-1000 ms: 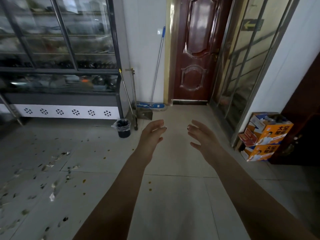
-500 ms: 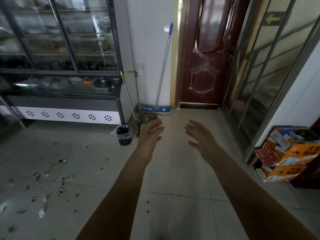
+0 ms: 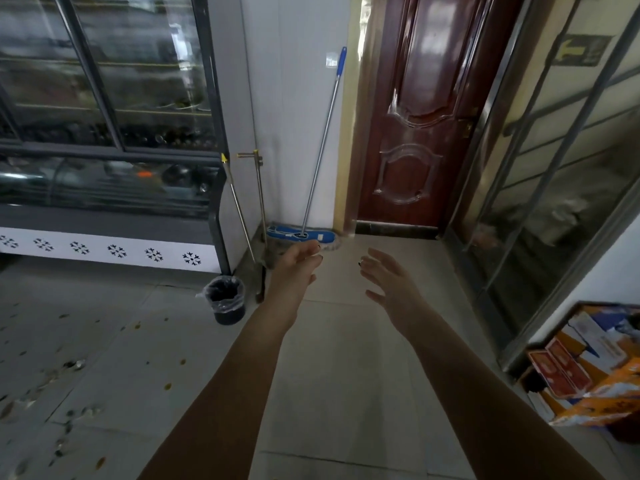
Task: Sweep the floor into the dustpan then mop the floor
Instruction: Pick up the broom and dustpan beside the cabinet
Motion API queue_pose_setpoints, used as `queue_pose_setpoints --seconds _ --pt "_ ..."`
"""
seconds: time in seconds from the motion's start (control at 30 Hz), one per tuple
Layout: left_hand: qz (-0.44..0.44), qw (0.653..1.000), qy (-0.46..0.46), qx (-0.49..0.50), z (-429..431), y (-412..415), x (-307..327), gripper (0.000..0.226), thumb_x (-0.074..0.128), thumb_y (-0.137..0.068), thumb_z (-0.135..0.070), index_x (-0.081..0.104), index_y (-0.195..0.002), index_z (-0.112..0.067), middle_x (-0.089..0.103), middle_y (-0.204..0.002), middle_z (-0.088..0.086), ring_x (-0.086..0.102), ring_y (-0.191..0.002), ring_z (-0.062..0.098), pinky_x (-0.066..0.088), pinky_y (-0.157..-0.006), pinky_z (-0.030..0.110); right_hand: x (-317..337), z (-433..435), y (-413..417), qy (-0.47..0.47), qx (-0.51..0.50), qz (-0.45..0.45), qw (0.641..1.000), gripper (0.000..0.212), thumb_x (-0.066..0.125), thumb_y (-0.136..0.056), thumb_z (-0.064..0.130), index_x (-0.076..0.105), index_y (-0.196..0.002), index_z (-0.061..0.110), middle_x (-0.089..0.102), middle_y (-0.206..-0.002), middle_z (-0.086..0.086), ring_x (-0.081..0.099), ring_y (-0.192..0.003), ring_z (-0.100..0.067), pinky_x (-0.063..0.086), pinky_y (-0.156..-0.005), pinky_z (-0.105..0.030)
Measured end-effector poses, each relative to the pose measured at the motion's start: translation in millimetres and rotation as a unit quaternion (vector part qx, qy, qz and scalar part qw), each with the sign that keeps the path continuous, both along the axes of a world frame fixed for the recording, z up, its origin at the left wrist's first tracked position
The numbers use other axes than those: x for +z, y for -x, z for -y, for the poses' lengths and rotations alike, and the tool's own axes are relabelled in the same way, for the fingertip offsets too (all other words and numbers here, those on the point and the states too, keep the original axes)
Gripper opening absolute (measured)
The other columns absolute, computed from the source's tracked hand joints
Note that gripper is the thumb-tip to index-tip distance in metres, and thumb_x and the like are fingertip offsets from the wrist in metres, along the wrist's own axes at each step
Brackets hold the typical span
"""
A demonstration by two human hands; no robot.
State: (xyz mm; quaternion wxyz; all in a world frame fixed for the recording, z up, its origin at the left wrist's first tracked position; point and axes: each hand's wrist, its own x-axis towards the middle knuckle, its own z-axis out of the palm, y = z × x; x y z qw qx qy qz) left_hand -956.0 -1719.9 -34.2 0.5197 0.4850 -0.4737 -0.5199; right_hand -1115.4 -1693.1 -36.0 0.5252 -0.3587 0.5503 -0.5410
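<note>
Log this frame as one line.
stage: pre-grasp | left hand: open, empty | right hand: open, empty | mop: leaning on wall | debris: unswept

Two hands are counted: left hand [image 3: 298, 265], right hand [image 3: 389, 284]. One mop [image 3: 296, 233] is recorded. Two short metal poles are noted: slanted pole [image 3: 239, 209], T-topped pole [image 3: 261, 199]. One bin [image 3: 227, 301], one door [image 3: 426, 116] and one cabinet [image 3: 104, 133] are logged. Six snowflake marks [image 3: 116, 251] are counted on its white panel. Litter [image 3: 74, 365] is too scattered to be counted. The number of cartons [image 3: 588, 368] cannot be told.
</note>
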Motion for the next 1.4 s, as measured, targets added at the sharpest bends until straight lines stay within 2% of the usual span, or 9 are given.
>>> queue_pose_setpoints --seconds 0.2,0.4,0.5,0.6,0.77,1.03,1.23,1.33,1.4 --pt "0.001 1.000 -0.002 -0.003 70 13 -8 0.021 0.056 -0.090 -0.013 0.061 -0.093 -0.034 0.062 -0.105 -0.010 0.058 -0.099 0.005 0.049 -0.081 0.025 -6 84 19 0.001 0.032 0.000 0.999 0.017 0.059 -0.091 0.018 0.056 -0.099 0.033 0.060 -0.106 0.008 0.054 -0.108 -0.013 0.038 -0.101 -0.042" --pt "0.001 1.000 -0.016 0.018 158 40 -13 0.020 0.055 -0.090 -0.012 0.063 -0.098 -0.028 0.063 -0.103 -0.004 0.060 -0.101 0.016 0.049 -0.091 0.035 -21 185 48 0.015 0.070 -0.004 0.997 0.024 0.060 -0.089 0.023 0.051 -0.111 0.030 0.057 -0.109 0.010 0.051 -0.110 -0.013 0.037 -0.099 -0.041" --pt "-0.010 0.999 -0.018 0.037 208 62 -14 0.020 0.055 -0.090 -0.009 0.063 -0.093 -0.026 0.063 -0.094 -0.002 0.059 -0.093 0.021 0.049 -0.085 0.034 -23 246 69 0.017 0.092 -0.008 0.996 0.029 0.065 -0.086 0.027 0.054 -0.112 0.033 0.056 -0.113 0.009 0.051 -0.108 -0.009 0.041 -0.086 -0.033" --pt "-0.010 0.997 -0.036 0.060 259 88 -12 0.018 0.055 -0.090 -0.010 0.063 -0.095 -0.024 0.064 -0.108 0.002 0.060 -0.105 0.021 0.050 -0.092 0.033 -20 307 92 0.008 0.103 -0.015 0.994 0.042 0.068 -0.083 0.028 0.053 -0.123 0.028 0.056 -0.115 0.008 0.052 -0.104 -0.006 0.043 -0.077 -0.029" --pt "-0.020 0.994 -0.052 0.091 329 118 -10 0.019 0.056 -0.090 -0.010 0.064 -0.091 -0.026 0.064 -0.107 -0.003 0.059 -0.106 0.015 0.048 -0.094 0.034 -19 388 118 0.004 0.122 -0.020 0.992 0.025 0.066 -0.086 0.023 0.056 -0.108 0.031 0.057 -0.120 0.002 0.053 -0.105 -0.010 0.040 -0.085 -0.034" --pt "-0.020 0.986 -0.071 0.148 426 119 -24 0.019 0.057 -0.090 -0.010 0.066 -0.089 -0.027 0.065 -0.098 -0.005 0.061 -0.097 0.015 0.052 -0.084 0.030 -22 493 128 -0.014 0.165 -0.022 0.986 0.035 0.061 -0.090 0.016 0.053 -0.123 0.020 0.053 -0.125 -0.007 0.052 -0.115 -0.021 0.043 -0.098 -0.037" --pt "0.010 0.986 -0.083 0.146 523 110 -35 0.015 0.056 -0.091 -0.017 0.063 -0.093 -0.030 0.061 -0.106 -0.003 0.060 -0.098 0.015 0.053 -0.084 0.032 -42 598 110 0.014 0.186 -0.060 0.981 0.046 0.062 -0.090 0.016 0.047 -0.133 0.017 0.054 -0.125 0.001 0.055 -0.106 -0.014 0.048 -0.095 -0.035" --pt "-0.003 0.984 -0.076 0.159 576 96 -35 0.017 0.056 -0.091 -0.013 0.062 -0.092 -0.029 0.063 -0.101 -0.004 0.062 -0.088 0.009 0.054 -0.066 0.018 -49 658 97 0.009 0.206 -0.060 0.977 0.042 0.064 -0.088 0.019 0.049 -0.128 0.022 0.056 -0.121 0.005 0.055 -0.100 -0.006 0.046 -0.081 -0.025" --pt "-0.002 0.983 -0.074 0.169 611 84 -35 0.017 0.055 -0.091 -0.012 0.062 -0.097 -0.026 0.063 -0.103 -0.004 0.061 -0.090 0.007 0.052 -0.069 0.019 -49 700 87 0.002 0.210 -0.059 0.976 0.034 0.064 -0.088 0.018 0.053 -0.119 0.025 0.058 -0.118 0.004 0.056 -0.102 -0.007 0.045 -0.084 -0.026"
